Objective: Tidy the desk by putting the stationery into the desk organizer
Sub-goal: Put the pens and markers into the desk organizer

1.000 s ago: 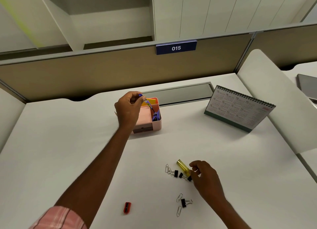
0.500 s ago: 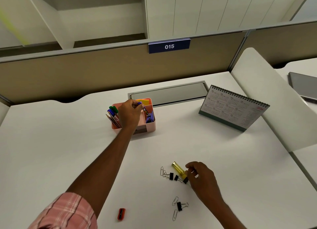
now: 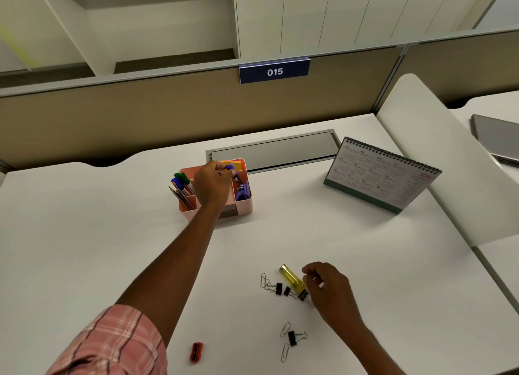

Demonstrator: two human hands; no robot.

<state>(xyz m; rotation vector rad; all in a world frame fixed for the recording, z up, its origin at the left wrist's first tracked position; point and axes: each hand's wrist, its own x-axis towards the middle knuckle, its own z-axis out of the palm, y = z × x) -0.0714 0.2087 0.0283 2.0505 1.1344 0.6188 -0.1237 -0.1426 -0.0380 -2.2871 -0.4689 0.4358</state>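
Left hand pinches 1 purple tool over the right compartment of the pink organizer. Right hand is curled at a clip beside 1 yellow tube; can't tell if it grips. Loose: 4 black binder clips, about 4 paper clips, 1 red sharpener. White desk, 1 calendar, cubicle partition with "015" sign.

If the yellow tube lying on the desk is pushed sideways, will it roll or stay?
It would probably roll: the yellow tube looks round and lies on its side on the smooth desk. It seems small and stiff, so likely light. The binder clips beside its lower end might stop it.
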